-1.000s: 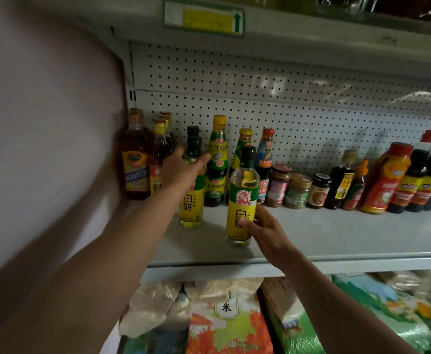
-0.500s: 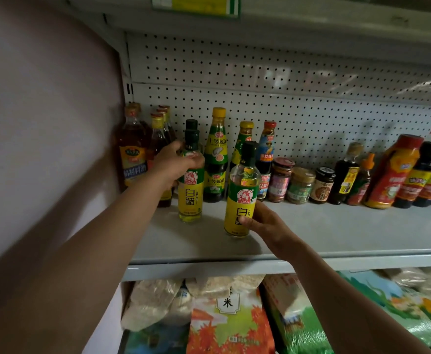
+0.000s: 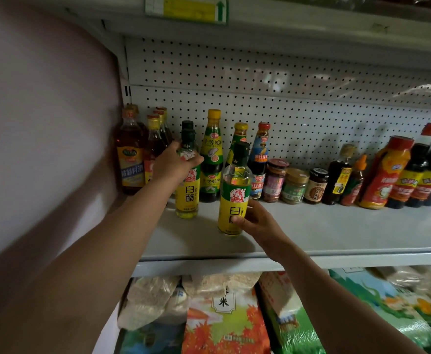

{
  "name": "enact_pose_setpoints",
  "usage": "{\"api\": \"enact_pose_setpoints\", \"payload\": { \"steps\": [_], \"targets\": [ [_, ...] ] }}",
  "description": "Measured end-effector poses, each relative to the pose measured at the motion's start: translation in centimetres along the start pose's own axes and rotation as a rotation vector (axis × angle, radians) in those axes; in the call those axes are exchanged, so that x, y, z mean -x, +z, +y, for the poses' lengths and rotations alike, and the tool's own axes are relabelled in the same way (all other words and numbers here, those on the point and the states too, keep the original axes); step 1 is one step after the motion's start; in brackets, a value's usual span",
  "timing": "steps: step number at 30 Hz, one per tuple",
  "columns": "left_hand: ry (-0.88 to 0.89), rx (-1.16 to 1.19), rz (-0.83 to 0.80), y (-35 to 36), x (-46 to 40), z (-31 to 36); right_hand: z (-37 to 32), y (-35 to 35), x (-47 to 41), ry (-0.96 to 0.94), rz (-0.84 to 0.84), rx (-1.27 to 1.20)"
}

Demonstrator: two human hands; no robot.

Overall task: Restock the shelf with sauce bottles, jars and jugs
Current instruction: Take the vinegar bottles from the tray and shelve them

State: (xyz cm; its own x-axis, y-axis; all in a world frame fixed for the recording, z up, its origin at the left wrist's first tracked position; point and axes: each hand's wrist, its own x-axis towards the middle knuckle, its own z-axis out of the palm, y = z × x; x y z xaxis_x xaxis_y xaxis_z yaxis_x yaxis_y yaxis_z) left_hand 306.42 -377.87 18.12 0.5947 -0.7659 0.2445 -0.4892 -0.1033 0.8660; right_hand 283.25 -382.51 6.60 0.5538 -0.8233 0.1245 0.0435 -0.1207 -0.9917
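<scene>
We hold two vinegar bottles on the grey shelf, one in each hand. Our left hand wraps around the shoulder of the rear vinegar bottle, which stands upright just in front of another dark-capped bottle and beside a green oyster sauce bottle. Our right hand grips the lower label of the front vinegar bottle, thumb across the yellow label, fingers curled behind it. This bottle stands nearer the shelf's front edge; we cannot tell whether its base touches the shelf. Amber cooking wine bottles fill the left corner against the wall. Right of the sauce bottles sit three small jars, then dark soy sauce bottles and a red squeeze bottle. Below the shelf lie rice bags.
</scene>
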Motion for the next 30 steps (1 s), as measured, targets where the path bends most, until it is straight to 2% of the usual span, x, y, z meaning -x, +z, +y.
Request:
{"api": "enact_pose_setpoints", "payload": {
  "steps": [3,5,7,9,12,14,20,30],
  "targets": [
    [0.002,-0.03,0.03,-0.5,0.3,0.0,-0.1,0.3,0.1,0.014,0.024,0.009],
    [0.072,-0.069,0.126,-1.2,0.7,0.3,0.0,0.6,0.1,0.012,0.039,0.019],
    [0.19,-0.006,0.153,-2.1,1.7,1.4,0.2,1.2,0.0,0.009,0.04,0.029],
    [0.304,0.099,0.056,-3.0,3.0,3.1,0.3,2.1,-0.2,0.005,0.03,0.037],
    [0.388,0.124,-0.194,-3.9,4.3,4.8,0.6,4.2,-0.8,-0.004,0.005,0.045],
    [0.392,0.076,-0.26,-4.3,4.7,4.9,0.9,5.7,-1.2,-0.012,0.001,0.059],
    [0.371,0.01,-0.143,-4.9,3.6,4.1,1.4,7.9,-2.4,-0.016,0.016,0.108],
    [0.362,-0.109,-0.13,-5.3,1.2,4.0,1.6,9.3,-4.6,-0.018,0.025,0.162]
  ]
}}
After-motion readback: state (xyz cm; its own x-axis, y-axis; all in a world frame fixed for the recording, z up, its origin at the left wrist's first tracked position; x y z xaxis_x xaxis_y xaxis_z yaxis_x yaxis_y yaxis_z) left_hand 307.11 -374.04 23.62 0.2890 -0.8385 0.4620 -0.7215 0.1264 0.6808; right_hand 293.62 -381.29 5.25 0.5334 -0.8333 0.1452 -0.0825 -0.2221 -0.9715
